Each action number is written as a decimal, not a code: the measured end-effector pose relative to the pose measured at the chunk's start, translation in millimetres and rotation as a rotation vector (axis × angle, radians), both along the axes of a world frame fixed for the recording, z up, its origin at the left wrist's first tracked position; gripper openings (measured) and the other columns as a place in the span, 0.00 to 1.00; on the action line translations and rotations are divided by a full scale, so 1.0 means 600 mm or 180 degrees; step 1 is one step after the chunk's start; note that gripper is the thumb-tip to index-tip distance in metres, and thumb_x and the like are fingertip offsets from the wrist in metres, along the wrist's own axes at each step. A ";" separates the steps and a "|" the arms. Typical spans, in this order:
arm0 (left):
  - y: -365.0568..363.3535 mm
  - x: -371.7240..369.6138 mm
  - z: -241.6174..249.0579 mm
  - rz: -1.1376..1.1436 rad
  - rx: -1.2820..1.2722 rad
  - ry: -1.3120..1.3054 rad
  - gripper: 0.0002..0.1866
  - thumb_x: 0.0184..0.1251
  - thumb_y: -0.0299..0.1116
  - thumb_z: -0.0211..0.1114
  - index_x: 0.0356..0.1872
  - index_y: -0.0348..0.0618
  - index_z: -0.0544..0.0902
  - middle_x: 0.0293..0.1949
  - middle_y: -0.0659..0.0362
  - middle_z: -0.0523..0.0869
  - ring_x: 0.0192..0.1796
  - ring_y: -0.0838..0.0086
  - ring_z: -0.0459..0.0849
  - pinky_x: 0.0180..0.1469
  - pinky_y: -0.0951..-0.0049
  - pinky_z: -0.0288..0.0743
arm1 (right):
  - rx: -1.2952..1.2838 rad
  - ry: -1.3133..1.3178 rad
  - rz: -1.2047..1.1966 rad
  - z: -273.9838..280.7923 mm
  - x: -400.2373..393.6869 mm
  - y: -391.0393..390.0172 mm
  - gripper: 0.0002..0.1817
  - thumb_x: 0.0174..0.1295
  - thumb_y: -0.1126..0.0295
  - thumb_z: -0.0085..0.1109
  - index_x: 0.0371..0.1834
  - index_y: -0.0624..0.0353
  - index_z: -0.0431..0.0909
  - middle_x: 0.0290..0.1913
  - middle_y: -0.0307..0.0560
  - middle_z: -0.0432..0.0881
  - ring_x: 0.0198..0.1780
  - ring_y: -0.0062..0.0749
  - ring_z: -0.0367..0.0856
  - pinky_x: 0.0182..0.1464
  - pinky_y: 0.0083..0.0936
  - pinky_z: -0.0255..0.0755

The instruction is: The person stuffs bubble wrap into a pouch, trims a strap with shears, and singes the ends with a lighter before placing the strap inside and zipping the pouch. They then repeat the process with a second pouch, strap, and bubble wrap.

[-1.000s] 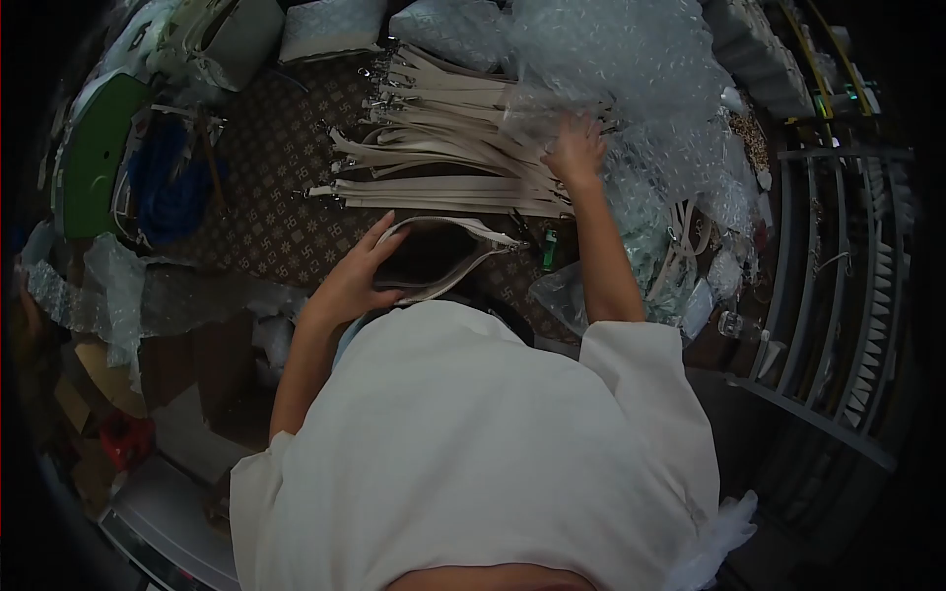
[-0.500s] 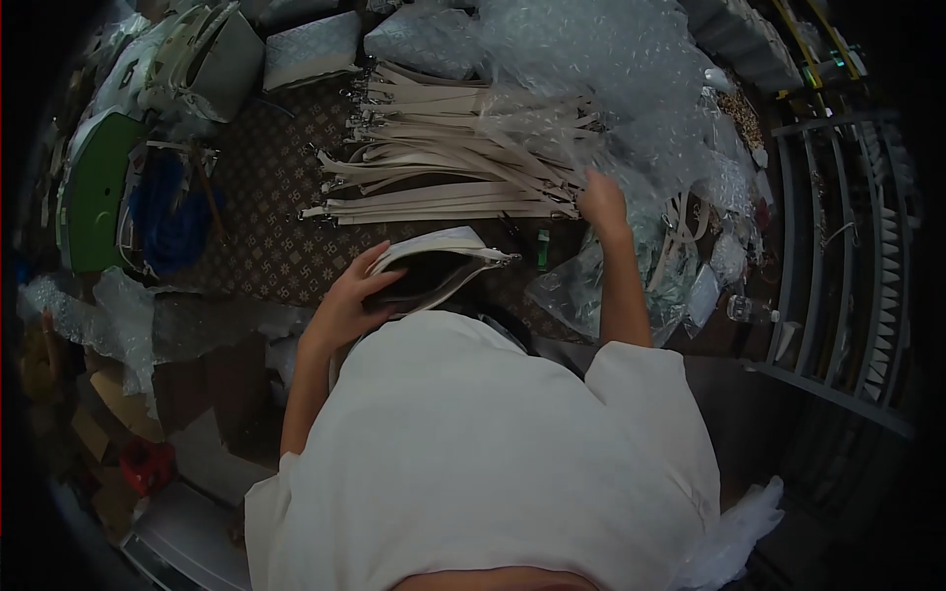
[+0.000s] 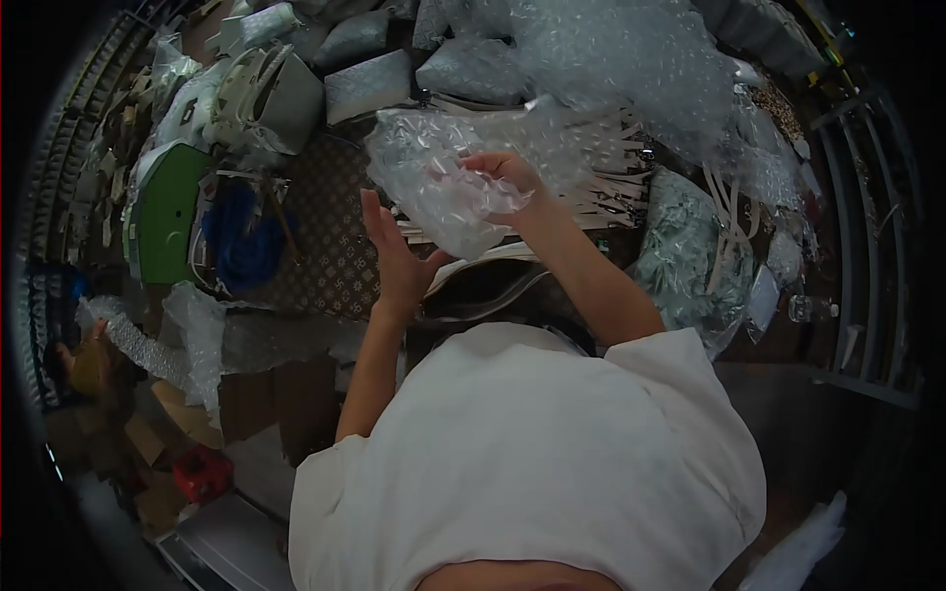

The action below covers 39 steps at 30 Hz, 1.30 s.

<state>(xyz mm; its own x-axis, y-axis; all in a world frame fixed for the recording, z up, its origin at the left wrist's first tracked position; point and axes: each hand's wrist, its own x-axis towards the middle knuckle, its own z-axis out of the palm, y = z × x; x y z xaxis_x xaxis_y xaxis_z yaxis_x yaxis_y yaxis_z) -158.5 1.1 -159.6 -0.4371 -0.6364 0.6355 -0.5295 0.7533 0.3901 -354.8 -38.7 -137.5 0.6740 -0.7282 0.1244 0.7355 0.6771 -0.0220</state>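
My right hand (image 3: 514,185) is closed on a crumpled piece of bubble wrap (image 3: 434,187) held up above the table. My left hand (image 3: 399,261) is beside the wrap's lower left edge, fingers stretched up and thumb apart, holding nothing. Just below both hands, against my body, a pale handbag (image 3: 488,286) gapes at the top and shows a dark lining. Behind the wrap lie rows of cream straps (image 3: 601,197) with metal clasps, partly covered by it.
Bubble wrap heaps (image 3: 631,59) and wrapped pale packages (image 3: 370,84) fill the back. At left are white bags (image 3: 281,98), a green panel (image 3: 169,212) and a blue bundle (image 3: 241,231). A plastic bottle (image 3: 813,308) lies at right near a metal rack (image 3: 857,246). Another person (image 3: 94,360) is far left.
My right hand has come from the straps at right to the middle, now with bubble wrap in it. My left hand has let go of the handbag and risen. The view has shifted.
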 end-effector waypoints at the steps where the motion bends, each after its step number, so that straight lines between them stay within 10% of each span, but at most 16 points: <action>1: -0.004 0.000 0.000 0.0123 -0.0021 0.0157 0.64 0.34 0.38 0.78 0.67 0.46 0.35 0.66 0.43 0.39 0.68 0.49 0.44 0.65 0.54 0.47 | -0.0025 -0.0024 0.0011 -0.001 0.007 -0.001 0.19 0.56 0.75 0.42 0.51 0.74 0.67 0.49 0.61 0.74 0.48 0.43 0.77 0.53 0.34 0.70; 6: -0.027 -0.025 0.013 -0.0048 -0.0717 0.0423 0.56 0.41 0.33 0.74 0.66 0.38 0.39 0.65 0.41 0.49 0.68 0.48 0.48 0.65 0.55 0.48 | 0.0426 0.0077 -0.0190 -0.024 0.045 0.009 0.18 0.59 0.72 0.42 0.50 0.71 0.68 0.50 0.56 0.74 0.51 0.42 0.75 0.55 0.35 0.68; 8: -0.037 -0.023 -0.004 -0.0402 0.1167 0.0378 0.47 0.47 0.28 0.69 0.65 0.36 0.47 0.60 0.42 0.62 0.62 0.53 0.62 0.61 0.62 0.57 | 0.0598 0.0247 -0.0530 0.018 0.057 0.018 0.19 0.61 0.67 0.42 0.51 0.70 0.66 0.51 0.56 0.73 0.53 0.42 0.73 0.56 0.36 0.66; 12: -0.041 -0.020 0.011 0.0027 0.0381 0.0735 0.37 0.50 0.25 0.64 0.62 0.33 0.57 0.53 0.45 0.69 0.53 0.58 0.72 0.55 0.69 0.65 | -0.0084 0.0713 -0.1375 0.051 0.020 0.018 0.29 0.63 0.51 0.43 0.56 0.68 0.61 0.54 0.54 0.70 0.57 0.44 0.68 0.60 0.40 0.60; 18: -0.063 -0.018 -0.023 -0.0487 0.1266 0.0438 0.29 0.52 0.22 0.62 0.58 0.34 0.64 0.45 0.51 0.76 0.45 0.66 0.77 0.45 0.72 0.72 | -0.0715 0.3037 -0.0855 -0.030 -0.003 0.008 0.33 0.61 0.45 0.44 0.56 0.64 0.66 0.58 0.50 0.67 0.59 0.39 0.66 0.60 0.37 0.60; 20: -0.059 -0.033 -0.040 -0.0819 0.2585 0.1953 0.27 0.53 0.24 0.63 0.56 0.34 0.66 0.40 0.56 0.77 0.42 0.75 0.78 0.39 0.76 0.72 | -0.0673 0.3121 -0.0938 -0.047 0.015 0.019 0.33 0.61 0.44 0.44 0.56 0.65 0.66 0.58 0.49 0.67 0.58 0.38 0.66 0.60 0.35 0.60; 22: -0.060 -0.038 -0.042 -0.0636 0.2609 0.1787 0.22 0.54 0.24 0.62 0.52 0.33 0.69 0.39 0.57 0.77 0.39 0.77 0.77 0.37 0.77 0.72 | -0.0616 0.3202 -0.0999 -0.058 0.022 0.021 0.33 0.62 0.44 0.43 0.57 0.65 0.66 0.58 0.49 0.68 0.58 0.37 0.66 0.59 0.34 0.61; 28: -0.076 -0.009 -0.041 0.0432 0.2135 0.1440 0.08 0.55 0.23 0.59 0.36 0.33 0.75 0.32 0.60 0.75 0.29 0.81 0.75 0.31 0.79 0.69 | -0.1837 0.4424 -0.0564 -0.043 -0.007 0.033 0.32 0.61 0.49 0.49 0.61 0.62 0.62 0.58 0.53 0.67 0.60 0.39 0.64 0.58 0.32 0.62; 30: -0.083 -0.002 -0.029 0.0616 0.2092 0.1682 0.06 0.54 0.23 0.59 0.33 0.33 0.75 0.31 0.60 0.74 0.28 0.81 0.74 0.30 0.79 0.68 | -0.4551 0.6993 -0.2418 -0.081 -0.005 0.053 0.27 0.54 0.56 0.58 0.54 0.61 0.69 0.49 0.55 0.73 0.52 0.42 0.71 0.51 0.34 0.67; 33: -0.088 0.000 -0.004 0.0794 0.1708 0.1478 0.06 0.54 0.22 0.59 0.33 0.32 0.75 0.32 0.58 0.73 0.27 0.81 0.74 0.29 0.79 0.68 | -0.4988 0.7470 -0.2864 -0.112 0.002 0.059 0.24 0.46 0.70 0.60 0.50 0.61 0.72 0.45 0.54 0.75 0.44 0.46 0.76 0.44 0.32 0.71; 36: -0.081 -0.014 0.041 0.0958 0.1428 0.0779 0.14 0.53 0.24 0.62 0.42 0.33 0.74 0.38 0.54 0.75 0.31 0.73 0.77 0.34 0.78 0.71 | -0.4138 0.6748 -0.1919 -0.102 0.015 0.042 0.20 0.41 0.78 0.58 0.43 0.62 0.76 0.39 0.54 0.78 0.39 0.46 0.77 0.39 0.34 0.71; 39: -0.069 -0.035 0.060 -0.0419 0.0438 -0.0157 0.26 0.49 0.25 0.65 0.53 0.35 0.71 0.51 0.55 0.74 0.39 0.72 0.78 0.40 0.76 0.72 | -0.4419 0.5681 -0.0762 -0.033 0.019 0.030 0.15 0.42 0.78 0.57 0.37 0.64 0.77 0.32 0.55 0.78 0.36 0.48 0.78 0.37 0.33 0.71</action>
